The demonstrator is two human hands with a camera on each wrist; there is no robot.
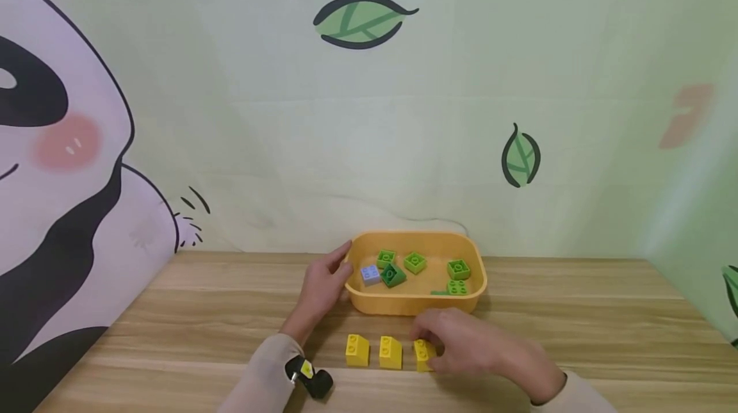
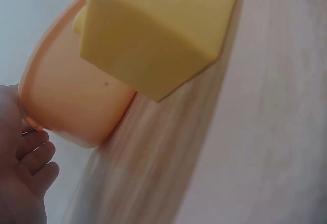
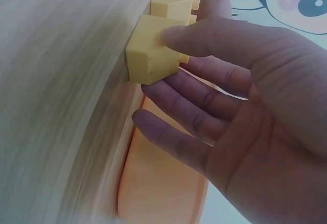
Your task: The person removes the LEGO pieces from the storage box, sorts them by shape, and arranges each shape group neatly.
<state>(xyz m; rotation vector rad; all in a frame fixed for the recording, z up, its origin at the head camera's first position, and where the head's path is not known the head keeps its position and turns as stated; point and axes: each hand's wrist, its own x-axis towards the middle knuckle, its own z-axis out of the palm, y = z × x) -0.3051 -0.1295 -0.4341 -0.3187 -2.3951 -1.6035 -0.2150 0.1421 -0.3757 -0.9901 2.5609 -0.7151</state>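
Wood-grain table (image 1: 576, 330), light planks running left-right, fills lower frame. Behind it a pale green backdrop (image 1: 259, 112) w/ creases, printed w/ dark-outlined green leaves (image 1: 360, 19), a faint pink leaf (image 1: 686, 115) at right. Big cartoon panda (image 1: 52, 163), pink cheek, covers the left side. Soft even light, no hard shadows.

head view overhead; wrist views close, tray (image 1: 415, 303) shared
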